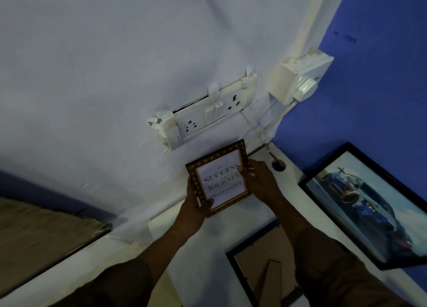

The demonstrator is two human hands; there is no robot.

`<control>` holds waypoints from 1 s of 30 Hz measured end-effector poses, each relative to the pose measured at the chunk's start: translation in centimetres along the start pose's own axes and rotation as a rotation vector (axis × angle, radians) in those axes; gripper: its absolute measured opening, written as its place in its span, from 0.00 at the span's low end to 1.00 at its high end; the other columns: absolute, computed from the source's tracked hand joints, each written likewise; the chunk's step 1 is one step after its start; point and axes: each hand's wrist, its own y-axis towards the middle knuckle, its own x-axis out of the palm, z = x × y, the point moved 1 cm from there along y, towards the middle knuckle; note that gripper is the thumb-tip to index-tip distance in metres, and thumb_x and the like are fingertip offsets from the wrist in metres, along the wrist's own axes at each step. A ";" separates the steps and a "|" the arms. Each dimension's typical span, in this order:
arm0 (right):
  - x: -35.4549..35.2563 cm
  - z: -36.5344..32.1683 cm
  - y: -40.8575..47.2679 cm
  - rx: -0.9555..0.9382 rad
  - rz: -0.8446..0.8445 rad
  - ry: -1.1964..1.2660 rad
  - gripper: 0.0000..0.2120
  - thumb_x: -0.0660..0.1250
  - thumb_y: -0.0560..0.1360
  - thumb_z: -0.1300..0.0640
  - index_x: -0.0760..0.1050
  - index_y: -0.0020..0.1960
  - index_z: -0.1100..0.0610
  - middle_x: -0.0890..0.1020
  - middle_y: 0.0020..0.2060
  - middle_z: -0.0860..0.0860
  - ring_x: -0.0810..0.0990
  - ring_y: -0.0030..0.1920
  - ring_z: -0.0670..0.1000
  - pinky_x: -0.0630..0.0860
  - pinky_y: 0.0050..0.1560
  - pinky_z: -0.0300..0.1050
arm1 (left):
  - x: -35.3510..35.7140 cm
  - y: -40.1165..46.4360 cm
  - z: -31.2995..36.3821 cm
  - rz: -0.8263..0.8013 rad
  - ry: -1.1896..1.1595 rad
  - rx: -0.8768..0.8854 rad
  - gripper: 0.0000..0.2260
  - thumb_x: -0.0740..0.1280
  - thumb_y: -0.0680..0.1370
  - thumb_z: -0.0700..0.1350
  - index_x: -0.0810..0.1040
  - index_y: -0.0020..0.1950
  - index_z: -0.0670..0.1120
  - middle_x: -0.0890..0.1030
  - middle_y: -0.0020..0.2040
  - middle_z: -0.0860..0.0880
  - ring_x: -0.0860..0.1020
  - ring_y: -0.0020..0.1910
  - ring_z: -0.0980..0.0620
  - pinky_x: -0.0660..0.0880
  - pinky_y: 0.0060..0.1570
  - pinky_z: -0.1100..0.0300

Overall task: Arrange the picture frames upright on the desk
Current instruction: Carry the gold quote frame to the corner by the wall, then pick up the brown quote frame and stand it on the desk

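A small brown and gold frame [219,179] with a white "Success / Journey / Destination" print stands against the pale wall at the back of the white desk [231,232]. My left hand [196,202] grips its lower left edge, thumb on the front. My right hand [261,179] holds its right edge. A large black frame with a blue car picture [369,205] leans upright against the blue wall on the right. Another black frame [261,274] lies face down on the desk near me, its cardboard back and stand showing.
A socket and switch plate [208,117] sits on the wall just above the small frame, with a white switch box [300,77] in the corner. A cable hole [278,164] is in the desk corner. A brown panel [41,235] lies at the left.
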 end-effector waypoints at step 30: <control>4.6 12.3 -26.7 0.764 0.515 0.065 0.30 0.65 0.79 0.44 0.64 0.76 0.56 0.70 0.68 0.60 0.78 0.61 0.62 0.78 0.61 0.58 | 9.6 -4.7 -7.3 -0.408 0.496 -0.275 0.24 0.66 0.81 0.51 0.69 0.75 0.46 0.74 0.72 0.45 0.74 0.71 0.44 0.72 0.69 0.51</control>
